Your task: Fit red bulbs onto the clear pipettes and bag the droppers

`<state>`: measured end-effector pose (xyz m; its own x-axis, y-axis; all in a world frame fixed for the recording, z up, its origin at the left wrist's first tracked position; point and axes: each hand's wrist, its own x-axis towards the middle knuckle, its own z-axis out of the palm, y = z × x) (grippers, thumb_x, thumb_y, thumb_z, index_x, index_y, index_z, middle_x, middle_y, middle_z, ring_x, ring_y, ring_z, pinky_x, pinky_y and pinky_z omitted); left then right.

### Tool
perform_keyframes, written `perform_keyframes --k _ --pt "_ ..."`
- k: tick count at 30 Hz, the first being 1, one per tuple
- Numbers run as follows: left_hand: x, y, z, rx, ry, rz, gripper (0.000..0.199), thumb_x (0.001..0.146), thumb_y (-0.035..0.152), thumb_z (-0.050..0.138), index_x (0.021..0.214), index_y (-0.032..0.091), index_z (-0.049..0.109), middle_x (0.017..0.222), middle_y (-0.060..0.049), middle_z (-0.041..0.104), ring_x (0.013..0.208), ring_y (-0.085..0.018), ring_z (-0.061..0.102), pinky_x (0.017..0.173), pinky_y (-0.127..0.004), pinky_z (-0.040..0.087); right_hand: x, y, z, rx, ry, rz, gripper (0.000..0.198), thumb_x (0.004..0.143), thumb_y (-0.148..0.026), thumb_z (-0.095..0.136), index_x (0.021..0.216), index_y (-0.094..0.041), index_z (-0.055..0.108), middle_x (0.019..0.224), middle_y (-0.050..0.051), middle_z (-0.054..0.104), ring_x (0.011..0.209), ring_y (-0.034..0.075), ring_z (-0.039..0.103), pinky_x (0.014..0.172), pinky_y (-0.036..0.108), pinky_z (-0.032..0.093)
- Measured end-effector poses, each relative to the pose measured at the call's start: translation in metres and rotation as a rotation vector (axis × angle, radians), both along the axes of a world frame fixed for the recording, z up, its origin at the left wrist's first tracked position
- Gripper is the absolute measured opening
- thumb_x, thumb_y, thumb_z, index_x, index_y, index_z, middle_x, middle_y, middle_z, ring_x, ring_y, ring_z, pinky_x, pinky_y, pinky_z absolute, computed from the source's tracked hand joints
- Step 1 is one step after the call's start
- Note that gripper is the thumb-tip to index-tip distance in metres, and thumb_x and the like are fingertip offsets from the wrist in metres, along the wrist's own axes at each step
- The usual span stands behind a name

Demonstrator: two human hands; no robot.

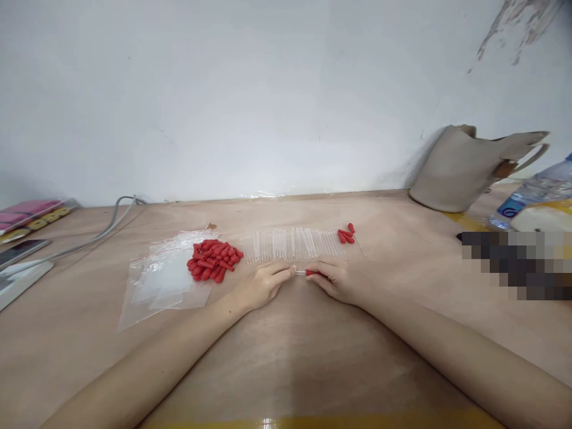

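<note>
My left hand [269, 282] pinches one end of a thin clear glass dropper tube [300, 272]. Facing it, my right hand [333, 279] grips a red rubber bulb [309, 272] that meets the tube's other end; how far the tube sits inside the bulb I cannot tell. Just beyond both hands lies a row of clear tubes [279, 244], side by side. Left of the row is a heap of red rubber bulbs [213, 260]. At the row's right end rest several red bulbs [345, 236], with one thin tube [360, 245] beside them.
Clear zip bags [154, 286] lie under and left of the heap. A grey cable [105, 229], a phone [22, 253] and pink packets [31, 211] are at the far left. A beige bag [460, 170] and a water bottle [531, 193] stand at the back right, against a white wall.
</note>
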<state>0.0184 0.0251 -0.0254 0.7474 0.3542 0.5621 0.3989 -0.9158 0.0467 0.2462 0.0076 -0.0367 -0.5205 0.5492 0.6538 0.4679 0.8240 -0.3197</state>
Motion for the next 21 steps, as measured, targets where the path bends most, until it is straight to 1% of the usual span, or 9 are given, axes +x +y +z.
perform_keyframes --k 2,4,6,9,12,14,17,21 --pt "0.001 -0.002 0.001 0.047 0.041 0.014 0.028 0.089 0.012 0.037 0.106 0.017 0.059 0.098 -0.008 0.065 0.086 -0.017 0.062 0.075 -0.030 0.051 -0.001 0.001 -0.001 0.045 -0.034 -0.015 0.018 0.089 -0.025 0.043 0.094 -0.021 0.060 0.081 0.004 0.063 0.073 0.014 0.059 0.066 0.027 0.050" --pt "0.003 -0.004 0.002 0.064 0.069 0.031 0.027 0.090 0.012 0.036 0.105 0.017 0.059 0.097 -0.008 0.065 0.084 -0.017 0.061 0.074 -0.030 0.051 -0.001 0.002 -0.001 0.061 -0.056 -0.027 0.019 0.089 -0.025 0.043 0.095 -0.020 0.060 0.081 0.005 0.063 0.073 0.015 0.059 0.066 0.028 0.050" --pt "0.005 -0.005 0.003 0.035 0.046 0.057 0.026 0.090 0.014 0.036 0.103 0.016 0.059 0.092 -0.008 0.065 0.081 -0.016 0.061 0.071 -0.029 0.051 -0.001 0.003 0.000 0.025 -0.047 -0.036 0.018 0.089 -0.024 0.045 0.094 -0.020 0.061 0.081 0.004 0.063 0.074 0.015 0.060 0.066 0.027 0.050" --pt "0.006 -0.005 0.003 -0.044 -0.044 0.124 0.022 0.091 0.021 0.041 0.102 0.016 0.060 0.089 -0.007 0.064 0.080 -0.016 0.060 0.071 -0.028 0.051 0.003 0.005 0.002 -0.094 0.025 -0.044 0.015 0.087 -0.023 0.048 0.094 -0.020 0.061 0.083 0.003 0.065 0.075 0.014 0.061 0.068 0.026 0.050" --pt "0.004 -0.003 0.003 -0.079 -0.084 0.174 0.022 0.090 0.025 0.044 0.101 0.015 0.060 0.085 -0.007 0.064 0.077 -0.016 0.060 0.069 -0.028 0.050 0.009 0.006 0.005 -0.180 0.065 -0.075 0.013 0.084 -0.024 0.054 0.093 -0.021 0.062 0.086 0.002 0.067 0.077 0.014 0.062 0.070 0.026 0.051" --pt "0.002 -0.003 0.004 -0.096 -0.078 0.172 0.022 0.090 0.025 0.044 0.097 0.015 0.062 0.079 -0.006 0.064 0.072 -0.016 0.060 0.065 -0.026 0.050 0.012 0.005 0.006 -0.203 0.046 -0.097 0.013 0.082 -0.025 0.057 0.093 -0.021 0.063 0.086 0.002 0.067 0.077 0.014 0.062 0.069 0.027 0.051" --pt "0.000 -0.003 0.004 -0.124 -0.075 0.152 0.022 0.090 0.024 0.044 0.093 0.015 0.063 0.076 -0.005 0.064 0.067 -0.015 0.060 0.061 -0.024 0.048 0.013 0.004 0.006 -0.209 0.022 -0.079 0.013 0.082 -0.024 0.057 0.092 -0.020 0.063 0.084 0.002 0.067 0.074 0.014 0.062 0.067 0.026 0.051" --pt "-0.001 -0.004 0.001 -0.150 -0.093 0.138 0.021 0.090 0.024 0.044 0.091 0.015 0.063 0.074 -0.004 0.064 0.064 -0.013 0.059 0.060 -0.023 0.047 0.008 0.004 0.002 -0.229 0.067 -0.059 0.011 0.082 -0.021 0.055 0.089 -0.019 0.062 0.082 0.002 0.066 0.075 0.013 0.061 0.068 0.025 0.049"
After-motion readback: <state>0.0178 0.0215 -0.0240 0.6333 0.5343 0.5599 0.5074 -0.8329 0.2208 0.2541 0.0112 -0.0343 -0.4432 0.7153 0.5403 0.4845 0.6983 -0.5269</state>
